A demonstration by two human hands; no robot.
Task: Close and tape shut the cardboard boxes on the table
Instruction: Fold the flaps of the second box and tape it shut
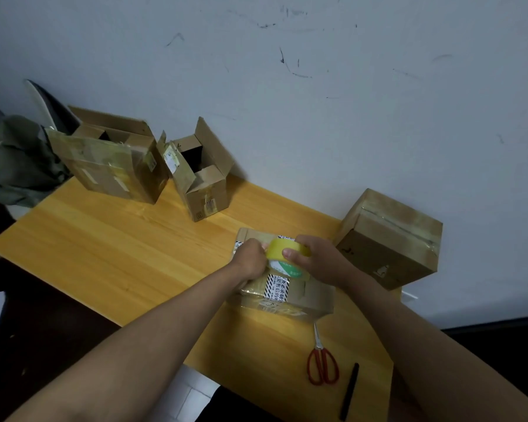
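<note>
Right grip clasping yellow tape roll over flat box at desk front; left grip pinching at roll's edge, probably tape end. Taping step starting; next needing tape drawn across seam, scissors waiting nearby.

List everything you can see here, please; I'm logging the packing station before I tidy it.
open boxes: two, brown cardboard, far left of table by the wall, flaps up
taped box: one, brown, far right against the wall, closed
flat box: one, brown with printed labels, under the hands
tape roll: one, yellow, held over the flat box
scissors: one pair, red handles, near right of table
pen: one, black, right of scissors
table: one, yellow wood
cloth: one, grey-green, far left
left hand: grip curled at the roll's left edge
right hand: grip around the roll
</note>
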